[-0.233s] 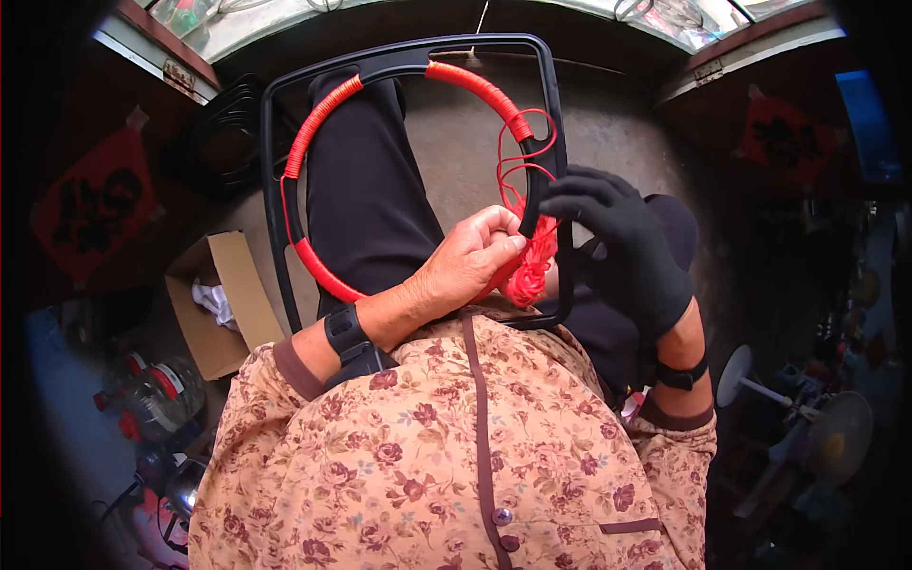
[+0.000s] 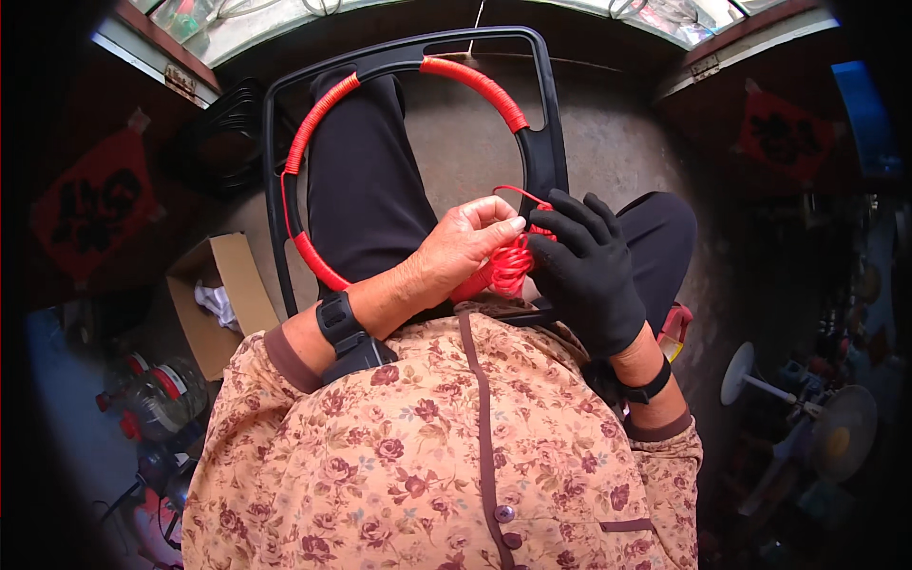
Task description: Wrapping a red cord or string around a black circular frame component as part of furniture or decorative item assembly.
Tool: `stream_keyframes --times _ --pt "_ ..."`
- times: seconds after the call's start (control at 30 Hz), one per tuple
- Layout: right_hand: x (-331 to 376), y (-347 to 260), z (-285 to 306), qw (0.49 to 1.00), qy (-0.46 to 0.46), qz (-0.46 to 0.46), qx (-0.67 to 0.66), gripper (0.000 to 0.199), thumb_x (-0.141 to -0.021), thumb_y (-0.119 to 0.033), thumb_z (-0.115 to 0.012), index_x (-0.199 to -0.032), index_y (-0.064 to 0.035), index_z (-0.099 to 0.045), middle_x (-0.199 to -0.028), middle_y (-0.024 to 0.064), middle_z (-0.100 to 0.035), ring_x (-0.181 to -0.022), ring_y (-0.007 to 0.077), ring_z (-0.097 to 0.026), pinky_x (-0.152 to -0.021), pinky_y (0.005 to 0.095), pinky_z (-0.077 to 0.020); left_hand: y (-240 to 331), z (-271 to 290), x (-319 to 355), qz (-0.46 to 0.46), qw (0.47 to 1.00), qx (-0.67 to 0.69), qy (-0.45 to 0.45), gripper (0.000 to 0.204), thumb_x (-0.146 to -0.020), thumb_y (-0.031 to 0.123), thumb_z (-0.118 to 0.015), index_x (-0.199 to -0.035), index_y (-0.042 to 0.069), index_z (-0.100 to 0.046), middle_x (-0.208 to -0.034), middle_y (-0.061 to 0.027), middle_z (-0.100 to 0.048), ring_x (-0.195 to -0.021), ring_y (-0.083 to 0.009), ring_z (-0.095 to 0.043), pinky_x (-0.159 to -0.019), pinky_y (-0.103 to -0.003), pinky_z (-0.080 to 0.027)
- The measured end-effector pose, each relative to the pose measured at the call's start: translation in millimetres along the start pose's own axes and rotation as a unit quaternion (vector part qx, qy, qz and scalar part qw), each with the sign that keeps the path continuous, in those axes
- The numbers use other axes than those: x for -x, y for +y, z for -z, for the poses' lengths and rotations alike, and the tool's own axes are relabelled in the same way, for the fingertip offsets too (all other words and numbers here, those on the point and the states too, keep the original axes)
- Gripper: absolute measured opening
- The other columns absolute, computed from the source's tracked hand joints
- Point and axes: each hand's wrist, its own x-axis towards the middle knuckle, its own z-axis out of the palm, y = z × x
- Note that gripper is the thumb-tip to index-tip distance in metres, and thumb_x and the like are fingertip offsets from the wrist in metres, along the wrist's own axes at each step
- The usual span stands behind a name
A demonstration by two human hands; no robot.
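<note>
A black plastic frame (image 2: 554,123) with a round inner ring lies tilted across my lap. Tight red cord windings (image 2: 480,85) cover several stretches of the ring; bare black shows between them. My bare left hand (image 2: 465,242) is closed, thumb and forefinger pinching red cord at the ring's right side. A loose bundle of red cord (image 2: 511,269) hangs just under those fingertips. My right hand (image 2: 591,271), in a black glove, bends its fingers around red cord at the frame's right edge, close to the left fingertips. Its fingertips partly hide the ring there.
An open cardboard box (image 2: 233,294) with white crumpled material stands at the left. Clear plastic bottles (image 2: 166,394) are below it. Stacked black frames (image 2: 223,133) lie at the far left. A white fan-like object (image 2: 841,432) is at the right. Glass panes run along the far side.
My right hand has moved left and down to the cord beside my left hand. The loose cord loops by the ring have been drawn down. The frame has shifted slightly.
</note>
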Motion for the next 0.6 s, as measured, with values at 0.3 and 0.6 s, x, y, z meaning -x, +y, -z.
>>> stream_keyframes --times 0.3,0.6 --pt "53.1 21.0 31.9 0.377 0.282 -0.180 -0.864 0.044 -0.093 -0.031 -0.048 -0.125 -0.0007 -0.046 -0.086 0.0044 -0.053 -0.079 0.0178 -0.052 -0.084 0.0363 -0.0426 -0.4 0.8 4.4 0.067 0.998 0.011 0.018 0.019 -0.093 0.022 -0.059 -0.101 0.005 -0.057 -0.088 -0.0078 -0.066 -0.068 -0.0108 -0.064 -0.052 -0.022 -0.055" --pt "104.7 17.1 24.2 0.441 0.389 -0.248 -0.770 0.036 -0.097 -0.020 -0.038 -0.125 0.0035 -0.045 -0.092 0.0048 -0.049 -0.078 0.0117 -0.046 -0.077 0.0270 -0.0386 -0.5 -2.6 0.3 0.050 0.994 0.099 0.019 0.017 -0.094 0.020 -0.056 -0.104 0.007 -0.054 -0.084 -0.0134 -0.066 -0.062 -0.0178 -0.065 -0.049 -0.027 -0.055"
